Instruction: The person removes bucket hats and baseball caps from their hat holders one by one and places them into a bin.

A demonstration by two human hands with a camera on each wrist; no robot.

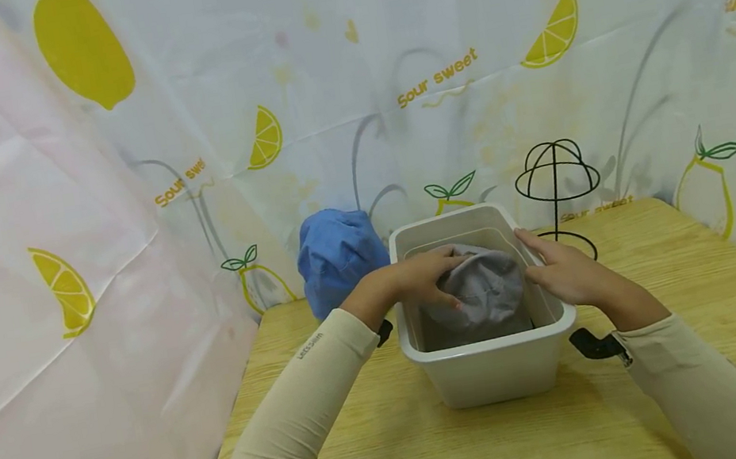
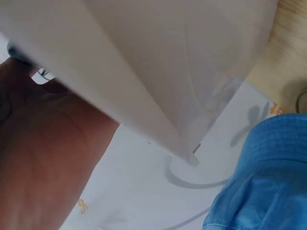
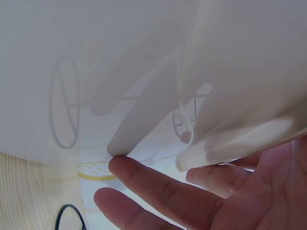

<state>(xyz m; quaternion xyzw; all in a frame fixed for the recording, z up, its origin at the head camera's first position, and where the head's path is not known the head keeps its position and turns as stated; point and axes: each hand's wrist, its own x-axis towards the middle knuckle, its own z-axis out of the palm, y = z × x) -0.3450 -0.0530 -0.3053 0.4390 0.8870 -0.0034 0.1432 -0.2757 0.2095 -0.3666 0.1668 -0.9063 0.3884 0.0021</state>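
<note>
A white plastic tub (image 1: pixel 494 375) stands on the wooden table, and a crumpled grey cloth hat (image 1: pixel 489 292) lies inside it. My left hand (image 1: pixel 419 277) reaches over the tub's left rim and grips the top of the hat, fingers curled over it. At the tub's right rim my right hand (image 1: pixel 563 275) lies with straight fingers, their tips touching the hat's side. The left wrist view shows my palm (image 2: pixel 43 158) beside the tub wall (image 2: pixel 168 62). The right wrist view shows straight fingers (image 3: pixel 158 191) against the tub wall (image 3: pixel 240 72).
A blue cloth hat (image 1: pixel 336 254) sits behind the tub to the left, close to my left wrist (image 2: pixel 268 182). A bare black wire hat stand (image 1: pixel 555 180) rises behind the tub on the right. A lemon-print curtain (image 1: pixel 121 220) encloses the table (image 1: pixel 403 449) on three sides.
</note>
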